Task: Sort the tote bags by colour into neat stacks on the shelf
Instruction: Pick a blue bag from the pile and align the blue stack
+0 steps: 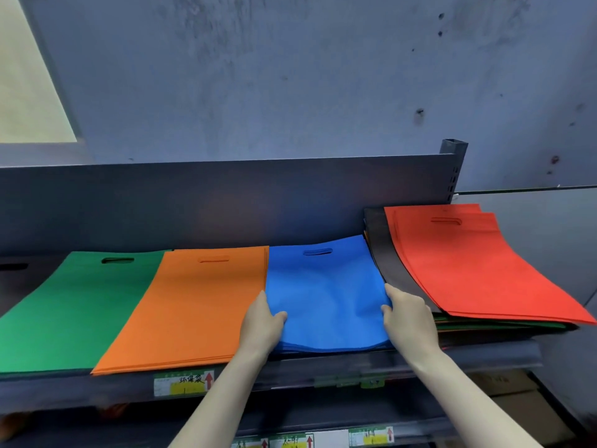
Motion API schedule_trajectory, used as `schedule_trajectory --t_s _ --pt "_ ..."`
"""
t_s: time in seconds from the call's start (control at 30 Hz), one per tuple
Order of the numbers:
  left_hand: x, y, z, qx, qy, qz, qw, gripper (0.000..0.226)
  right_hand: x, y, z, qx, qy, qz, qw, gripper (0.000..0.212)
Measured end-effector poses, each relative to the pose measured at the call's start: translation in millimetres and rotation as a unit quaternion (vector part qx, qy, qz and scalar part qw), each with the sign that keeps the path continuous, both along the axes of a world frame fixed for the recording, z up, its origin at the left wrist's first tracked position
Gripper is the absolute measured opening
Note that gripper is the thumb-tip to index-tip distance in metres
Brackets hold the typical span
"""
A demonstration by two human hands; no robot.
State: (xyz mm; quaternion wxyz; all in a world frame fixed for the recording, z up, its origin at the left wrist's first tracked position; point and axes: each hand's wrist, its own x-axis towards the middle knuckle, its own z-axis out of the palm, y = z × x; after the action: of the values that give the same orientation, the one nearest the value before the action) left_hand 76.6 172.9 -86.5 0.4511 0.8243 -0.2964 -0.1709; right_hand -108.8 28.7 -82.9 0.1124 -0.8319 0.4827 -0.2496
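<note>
Just right of the right hand point(408, 318), which like the left hand point(261, 324) pinches the blue bag point(326, 286), the leaning mixed pile point(468, 270) could slide if nudged.

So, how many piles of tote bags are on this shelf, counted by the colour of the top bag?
Green pile: 1
Orange pile: 1
Blue pile: 1
Red-topped mixed pile: 1
Total: 4. A dark shape at the left edge may be a fifth; I cannot tell.
</note>
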Motion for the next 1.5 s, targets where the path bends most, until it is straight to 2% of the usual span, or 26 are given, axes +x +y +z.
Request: schedule_trajectory --t_s 0.23,0.3,0.4,0.47,0.53,0.6,0.7,0.8,0.87,0.93,1.0,1.07,1.17,1.27,1.4,1.5 --pt "1.3 -6.7 -1.7 0.014 0.004 -0.006 1.000 0.023 -1.3 0.6 4.8 -0.028 0.034 0.001 0.999 0.005" --pt "0.8 -5.4 -0.7 0.018 -0.011 -0.006 1.000 0.031 -5.2 3.9 6.2 -0.082 0.023 0.009 0.996 0.019" --pt "-6.8 -1.2 0.2 0.068 -0.071 -0.044 0.994 0.055 -9.7 12.0 6.4 -0.165 0.033 0.043 0.985 0.036" --pt "-16.4 -0.5 -0.3 0.141 -0.172 -0.066 0.973 0.064 -8.4 15.3 -1.4 -0.182 0.054 0.076 0.979 0.040" --pt "-24.0 -3.9 -3.4 0.217 -0.283 -0.103 0.929 0.055 -6.6 17.7 -10.1 -0.182 0.084 0.098 0.975 0.046" --pt "-29.8 -8.8 -7.4 0.261 -0.315 -0.148 0.900 0.051 -6.5 19.7 -19.7 -0.180 0.118 0.111 0.970 0.043" --pt "-32.4 -12.6 -15.4 0.294 -0.291 -0.194 0.890 0.061 -7.5 18.6 -30.5 -0.169 0.124 0.119 0.971 0.034" --pt "-26.4 -13.7 -17.9 0.288 -0.307 -0.182 0.888 0.062 -7.3 19.7 -35.4 -0.153 0.099 0.126 0.975 0.030" --pt "-26.6 -13.0 -15.7 0.260 -0.315 -0.190 0.893 0.060 -9.9 21.5 -33.7 -0.132 0.076 0.133 0.979 0.030" --pt "-31.9 -11.7 -13.2 0.203 -0.281 -0.254 0.903 0.059 -13.8 21.8 -28.3 -0.071 0.073 0.159 0.982 0.019" --pt "-38.6 -8.7 -10.5 0.181 -0.269 -0.327 0.888 0.061 -17.5 21.9 -22.6 0.001 0.117 0.196 0.974 0.038" --pt "-37.4 -10.1 -10.9 0.196 -0.301 -0.350 0.865 0.058 -19.3 21.1 -17.9 0.036 0.143 0.228 0.962 0.050" --pt "-30.9 -17.1 -13.0 0.207 -0.300 -0.346 0.865 0.053 -14.3 16.3 -15.7 0.027 0.175 0.249 0.952 0.049" --pt "-27.1 -22.7 -13.7 0.195 -0.262 -0.347 0.879 0.050 -5.6 9.2 -16.0 0.056 0.146 0.238 0.959 0.043" --pt "-22.6 -25.9 -15.5 0.176 -0.244 -0.335 0.893 0.048 -3.9 11.1 -19.1 0.033 0.134 0.234 0.963 0.041" --pt "-22.8 -25.6 -15.8 0.168 -0.232 -0.329 0.900 0.051 -18.0 21.9 -15.7 0.023 0.044 0.246 0.968 0.038"
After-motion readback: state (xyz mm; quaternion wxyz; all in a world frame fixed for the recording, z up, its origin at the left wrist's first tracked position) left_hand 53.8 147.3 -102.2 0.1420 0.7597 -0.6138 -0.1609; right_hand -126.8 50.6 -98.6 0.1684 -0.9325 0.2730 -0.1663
